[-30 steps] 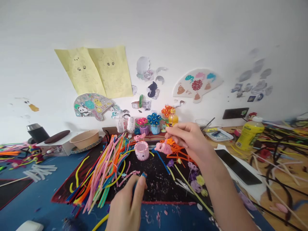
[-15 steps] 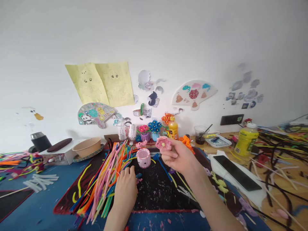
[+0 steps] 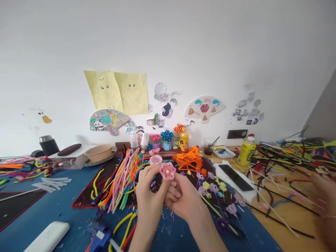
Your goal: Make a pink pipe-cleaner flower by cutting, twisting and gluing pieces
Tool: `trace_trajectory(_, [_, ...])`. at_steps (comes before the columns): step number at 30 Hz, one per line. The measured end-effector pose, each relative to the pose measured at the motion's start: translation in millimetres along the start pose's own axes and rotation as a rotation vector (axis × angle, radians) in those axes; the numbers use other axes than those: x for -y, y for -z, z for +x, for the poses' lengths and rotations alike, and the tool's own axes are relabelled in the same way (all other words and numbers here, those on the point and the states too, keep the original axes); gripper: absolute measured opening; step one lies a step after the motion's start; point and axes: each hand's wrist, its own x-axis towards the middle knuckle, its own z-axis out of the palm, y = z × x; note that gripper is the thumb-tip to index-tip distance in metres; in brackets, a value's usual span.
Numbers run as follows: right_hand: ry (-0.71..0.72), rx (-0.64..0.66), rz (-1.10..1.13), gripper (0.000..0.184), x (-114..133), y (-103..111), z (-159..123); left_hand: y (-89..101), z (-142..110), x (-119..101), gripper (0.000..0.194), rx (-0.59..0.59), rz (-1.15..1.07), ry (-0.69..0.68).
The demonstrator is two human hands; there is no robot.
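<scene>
A small pink pipe-cleaner flower (image 3: 168, 171) with a pale yellow centre faces me in the middle of the view. My right hand (image 3: 182, 197) pinches it from below and the right. My left hand (image 3: 149, 187) is closed at its left side, fingertips against the petals. Just behind the flower stands a pink round pot (image 3: 156, 160), its lower part hidden by my hands. To the left lies a thick bundle of coloured pipe cleaners (image 3: 123, 182). On the right are loose purple and yellow flowers (image 3: 206, 189).
A blue glue gun (image 3: 101, 236) and a white oblong device (image 3: 48, 238) lie at the front left. Orange pipe-cleaner pieces (image 3: 190, 159), a phone (image 3: 235, 177) and a yellow bottle (image 3: 246, 152) are to the right. Another person's hand (image 3: 325, 190) shows at the right edge.
My right hand has brought the flower down and left. My left hand has left the mat beside the bundle and joined it there. The view has tilted down and turned right.
</scene>
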Motion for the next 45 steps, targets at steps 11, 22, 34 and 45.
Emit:
trace_trajectory(11, [0.386, -0.007, -0.694, 0.033, -29.1, 56.4, -29.4, 21.8, -19.5, -24.9, 0.010, -0.088, -0.046, 0.090])
trace_trajectory(22, [0.887, 0.032, -1.404, 0.028, -22.8, 71.0, -42.6, 20.3, -27.3, -47.6, 0.013, -0.010, -0.083, 0.164])
trace_trajectory(34, [1.133, 0.034, -1.555, 0.024, -4.9, 80.2, -16.7, 7.1, -25.4, -14.8, 0.007, 0.097, -0.188, 0.089])
trace_trajectory(45, [1.133, 0.122, -1.669, 0.025, 16.6, 93.7, 12.5, -1.2, -24.3, 8.6, 0.015, 0.138, -0.191, 0.093])
